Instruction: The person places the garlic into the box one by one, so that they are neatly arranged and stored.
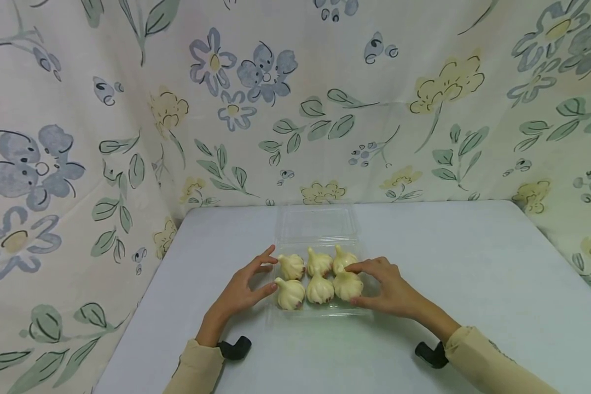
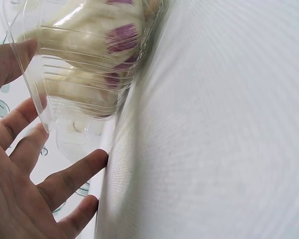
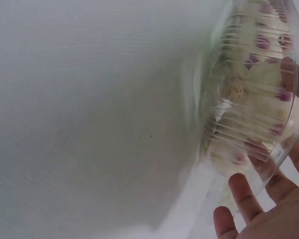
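Note:
A clear plastic clamshell box (image 1: pixel 320 313) lies on the table with its lid (image 1: pixel 317 223) folded open to the back. Inside it sit several garlic bulbs (image 1: pixel 291 294), pale with purple marks, in two rows. At the box's left edge is my left hand (image 1: pixel 243 287), fingers spread; its thumb (image 2: pixel 25 52) touches the rim in the left wrist view. My right hand (image 1: pixel 386 287) reaches over the right edge, thumb and forefinger pinching the front right garlic bulb (image 1: pixel 347 285). Through the ribbed wall, the right wrist view shows these fingertips (image 3: pixel 259 149) inside the box.
The box stands on a white table (image 1: pixel 463 262). Behind and to the sides hangs a floral curtain (image 1: pixel 325 109). A black wrist mount (image 1: pixel 235 348) sits at the left wrist, and another black mount (image 1: pixel 430 354) at the right.

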Tool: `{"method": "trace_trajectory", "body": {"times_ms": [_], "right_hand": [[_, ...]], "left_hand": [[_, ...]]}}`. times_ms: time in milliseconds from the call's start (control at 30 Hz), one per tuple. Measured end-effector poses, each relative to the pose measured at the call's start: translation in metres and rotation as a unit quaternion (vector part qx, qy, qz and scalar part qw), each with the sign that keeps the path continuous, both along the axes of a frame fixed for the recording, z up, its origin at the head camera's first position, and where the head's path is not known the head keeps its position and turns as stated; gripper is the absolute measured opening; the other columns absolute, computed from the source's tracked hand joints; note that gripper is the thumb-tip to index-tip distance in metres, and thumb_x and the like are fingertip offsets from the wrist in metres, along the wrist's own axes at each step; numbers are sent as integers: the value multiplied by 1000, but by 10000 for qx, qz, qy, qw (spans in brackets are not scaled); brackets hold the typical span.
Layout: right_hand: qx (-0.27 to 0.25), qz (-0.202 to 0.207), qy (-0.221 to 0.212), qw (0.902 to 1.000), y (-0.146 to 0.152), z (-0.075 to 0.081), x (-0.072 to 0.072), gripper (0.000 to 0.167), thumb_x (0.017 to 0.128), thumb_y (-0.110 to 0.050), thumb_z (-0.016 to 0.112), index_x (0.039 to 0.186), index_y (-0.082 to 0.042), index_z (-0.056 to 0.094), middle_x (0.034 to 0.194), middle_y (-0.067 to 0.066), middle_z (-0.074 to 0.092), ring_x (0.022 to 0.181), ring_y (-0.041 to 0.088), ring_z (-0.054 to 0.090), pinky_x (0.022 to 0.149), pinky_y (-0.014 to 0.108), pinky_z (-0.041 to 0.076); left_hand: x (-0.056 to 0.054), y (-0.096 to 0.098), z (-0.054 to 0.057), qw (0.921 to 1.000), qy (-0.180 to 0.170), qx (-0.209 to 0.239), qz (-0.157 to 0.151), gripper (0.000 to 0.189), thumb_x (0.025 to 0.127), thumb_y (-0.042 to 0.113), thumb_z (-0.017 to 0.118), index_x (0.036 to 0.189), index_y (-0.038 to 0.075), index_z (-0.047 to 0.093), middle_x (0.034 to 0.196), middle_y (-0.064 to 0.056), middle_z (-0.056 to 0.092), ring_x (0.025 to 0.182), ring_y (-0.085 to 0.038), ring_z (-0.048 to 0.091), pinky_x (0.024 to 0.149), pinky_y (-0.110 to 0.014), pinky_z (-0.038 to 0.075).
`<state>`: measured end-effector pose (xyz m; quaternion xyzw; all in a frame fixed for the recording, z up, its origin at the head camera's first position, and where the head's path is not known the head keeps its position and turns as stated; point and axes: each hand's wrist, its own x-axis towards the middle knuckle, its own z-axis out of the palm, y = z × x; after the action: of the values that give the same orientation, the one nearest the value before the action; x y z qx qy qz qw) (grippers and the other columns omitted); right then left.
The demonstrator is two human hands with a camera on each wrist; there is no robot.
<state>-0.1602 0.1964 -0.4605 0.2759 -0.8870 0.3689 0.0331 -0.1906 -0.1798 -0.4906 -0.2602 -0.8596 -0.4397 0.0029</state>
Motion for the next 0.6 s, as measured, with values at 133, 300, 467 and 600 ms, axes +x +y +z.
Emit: {"method": "trace_trajectory", "body": {"times_ms": [133, 300, 467, 600], "right_hand": [[26, 74, 59, 10000, -2, 0, -2, 48, 76, -26, 90, 120, -25, 71, 120, -7, 68, 110, 19, 48, 88, 42, 29], [37, 30, 129, 9999, -4, -1, -3, 42, 77, -23, 89, 115, -23, 73, 115, -7, 69, 108, 20, 49, 87, 42, 29], [87, 3, 121, 9999, -4, -2, -4, 41, 77, -25, 89, 115, -25, 73, 113, -9, 69, 108, 19, 49, 87, 43, 29], [79, 15, 167, 9998, -4, -3, -4, 41, 77, -26, 89, 115, -25, 73, 113, -8, 70, 107, 18, 49, 87, 42, 29]], "left_hand": [[0, 0, 0, 10000, 15, 1, -23, 50, 95, 32, 72, 139, 17, 54, 168, 7, 30, 130, -33, 62, 110, -71, 37], [-1, 0, 0, 10000, 11, -48, -8, 49, 96, 33, 71, 139, 18, 54, 168, 8, 29, 130, -33, 62, 110, -71, 37], [0, 0, 1, 10000, 31, -46, -13, 49, 96, 33, 71, 139, 18, 54, 168, 7, 30, 129, -33, 63, 109, -71, 37], [0, 0, 0, 10000, 18, -66, 4, 50, 95, 34, 71, 140, 19, 54, 168, 8, 30, 130, -32, 62, 110, -70, 37]]}}
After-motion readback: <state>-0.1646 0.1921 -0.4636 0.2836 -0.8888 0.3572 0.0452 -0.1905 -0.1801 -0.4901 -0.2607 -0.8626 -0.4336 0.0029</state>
